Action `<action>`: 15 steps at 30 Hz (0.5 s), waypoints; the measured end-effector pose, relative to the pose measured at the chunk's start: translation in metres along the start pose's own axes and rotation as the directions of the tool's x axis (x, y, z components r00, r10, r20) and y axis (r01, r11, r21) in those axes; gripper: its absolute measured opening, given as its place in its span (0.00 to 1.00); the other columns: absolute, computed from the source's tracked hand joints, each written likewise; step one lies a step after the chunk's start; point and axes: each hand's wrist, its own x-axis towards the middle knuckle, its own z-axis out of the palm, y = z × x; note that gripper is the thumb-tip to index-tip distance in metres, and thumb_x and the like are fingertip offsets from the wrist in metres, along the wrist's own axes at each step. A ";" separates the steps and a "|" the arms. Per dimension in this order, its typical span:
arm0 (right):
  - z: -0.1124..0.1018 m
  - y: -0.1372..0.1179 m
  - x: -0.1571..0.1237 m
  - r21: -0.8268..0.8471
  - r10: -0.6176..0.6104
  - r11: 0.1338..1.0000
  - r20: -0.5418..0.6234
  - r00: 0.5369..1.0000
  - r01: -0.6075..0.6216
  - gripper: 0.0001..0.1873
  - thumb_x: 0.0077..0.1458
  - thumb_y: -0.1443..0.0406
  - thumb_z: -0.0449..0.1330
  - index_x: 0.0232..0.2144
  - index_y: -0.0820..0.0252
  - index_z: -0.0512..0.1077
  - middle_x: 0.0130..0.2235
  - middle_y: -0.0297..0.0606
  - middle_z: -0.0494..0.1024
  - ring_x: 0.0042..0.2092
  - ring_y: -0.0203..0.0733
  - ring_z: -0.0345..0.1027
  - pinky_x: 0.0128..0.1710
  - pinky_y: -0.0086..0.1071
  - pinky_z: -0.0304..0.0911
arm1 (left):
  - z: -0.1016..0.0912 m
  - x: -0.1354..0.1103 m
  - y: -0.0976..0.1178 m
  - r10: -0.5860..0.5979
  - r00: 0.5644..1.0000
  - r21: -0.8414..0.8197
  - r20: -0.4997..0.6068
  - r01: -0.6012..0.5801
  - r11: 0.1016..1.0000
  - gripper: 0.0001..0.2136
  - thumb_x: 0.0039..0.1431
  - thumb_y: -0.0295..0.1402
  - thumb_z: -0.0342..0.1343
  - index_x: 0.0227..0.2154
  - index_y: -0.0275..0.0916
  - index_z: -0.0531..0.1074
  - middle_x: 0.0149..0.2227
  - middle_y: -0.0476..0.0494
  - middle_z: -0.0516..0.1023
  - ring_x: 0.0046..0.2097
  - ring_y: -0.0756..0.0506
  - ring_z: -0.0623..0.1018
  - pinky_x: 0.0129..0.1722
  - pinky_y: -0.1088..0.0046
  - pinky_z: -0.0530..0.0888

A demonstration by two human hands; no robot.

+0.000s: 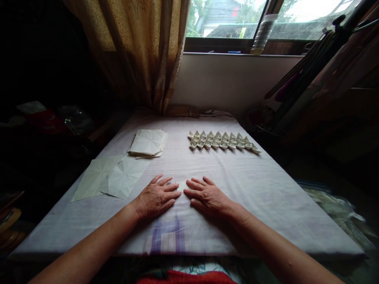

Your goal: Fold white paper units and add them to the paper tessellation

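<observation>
My left hand [156, 197] and my right hand [207, 196] lie flat on the cloth-covered table [266, 189], fingers stretched out and pointing toward each other. Between the fingertips a small folded piece of pale paper [181, 185] shows, mostly hidden under both hands, which press on it. Two unfolded creased paper squares [114, 177] lie to the left of my left hand. Behind them is a stack of paper sheets [148, 142]. Several small folded paper pieces [222, 141] sit in two rows at the back right.
A curtain [139, 55] hangs behind the table beside a window with a plastic bottle [263, 34] on the sill. Dark clutter stands at the left, rods and cloth at the right, and plastic bags [334, 207] lie below the right edge.
</observation>
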 end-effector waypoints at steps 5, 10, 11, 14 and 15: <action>-0.001 -0.002 0.000 0.002 0.014 1.000 -0.006 1.000 -0.014 0.21 0.64 0.58 0.52 0.59 0.46 0.67 0.64 0.42 0.63 0.66 0.50 0.53 0.63 0.55 0.44 | -0.006 -0.007 -0.004 -0.010 0.999 0.032 -0.044 0.012 0.999 0.13 0.64 0.37 0.52 0.50 0.54 0.74 0.54 0.52 0.76 0.60 0.39 0.69 0.63 0.55 0.52; -0.001 -0.004 0.003 0.005 0.017 1.000 -0.026 1.000 -0.016 0.19 0.64 0.58 0.52 0.56 0.46 0.70 0.62 0.41 0.67 0.64 0.49 0.57 0.62 0.55 0.47 | -0.004 -0.004 -0.001 -0.075 0.993 -0.030 -0.090 0.072 0.997 0.11 0.63 0.36 0.53 0.44 0.53 0.77 0.54 0.50 0.76 0.59 0.41 0.70 0.62 0.54 0.55; -0.001 -0.005 0.003 0.004 0.015 1.000 -0.037 0.999 -0.015 0.18 0.64 0.58 0.51 0.55 0.46 0.70 0.62 0.41 0.67 0.63 0.49 0.58 0.61 0.55 0.47 | -0.002 -0.002 0.001 -0.113 0.988 -0.061 -0.101 0.107 0.992 0.10 0.63 0.36 0.53 0.43 0.52 0.77 0.53 0.50 0.76 0.58 0.41 0.71 0.62 0.53 0.57; 0.001 -0.008 0.003 0.004 0.010 1.000 -0.095 0.995 -0.010 0.18 0.64 0.59 0.52 0.54 0.48 0.71 0.61 0.42 0.69 0.62 0.50 0.59 0.60 0.54 0.48 | 0.005 0.004 0.007 -0.244 0.960 -0.158 -0.138 0.222 0.962 0.08 0.62 0.35 0.54 0.40 0.49 0.78 0.53 0.48 0.77 0.57 0.40 0.72 0.60 0.51 0.61; 0.002 -0.009 0.003 0.010 0.010 1.000 -0.118 0.993 -0.009 0.17 0.64 0.60 0.53 0.53 0.49 0.71 0.61 0.43 0.69 0.62 0.49 0.60 0.60 0.53 0.48 | 0.008 0.005 0.008 -0.279 0.948 -0.187 -0.152 0.250 0.950 0.08 0.61 0.35 0.55 0.39 0.48 0.79 0.52 0.47 0.78 0.56 0.40 0.72 0.59 0.51 0.62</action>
